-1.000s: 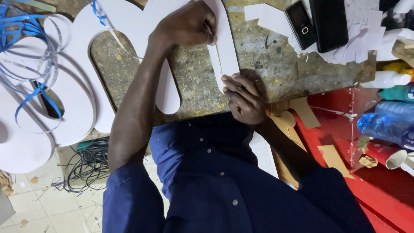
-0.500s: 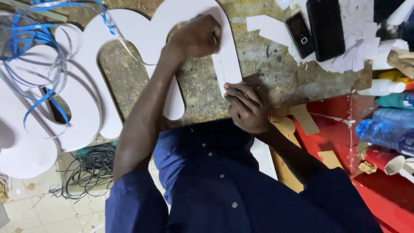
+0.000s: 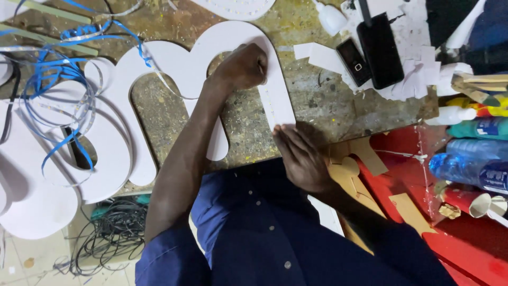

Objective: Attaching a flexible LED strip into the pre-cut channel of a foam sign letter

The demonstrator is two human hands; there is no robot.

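Note:
A large white cut-out letter [image 3: 174,69] with arched legs lies flat on a worn, scratched workbench [image 3: 323,100]. My left hand [image 3: 244,66] is closed in a fist and rests on the top of the letter's right leg; whether it holds anything is hidden. My right hand [image 3: 299,159] lies over the lower end of that same leg at the bench's near edge, its fingers curled on the white end and pinning it down. A thin clear wire [image 3: 169,87] loops across the letter near my left forearm.
Blue and silver strip coils [image 3: 58,85] lie over more white cut-outs [image 3: 37,201] at the left. Two phones [image 3: 370,50], paper scraps and a white glue bottle [image 3: 330,18] sit at the far right. Plastic bottles [image 3: 471,167], brown cardboard pieces and a red surface [image 3: 471,238] are at the right, and cables [image 3: 111,233] lie on the floor.
My left fist has shifted slightly along the top of the letter's leg. My right hand stays on the leg's lower end. The view has moved a little.

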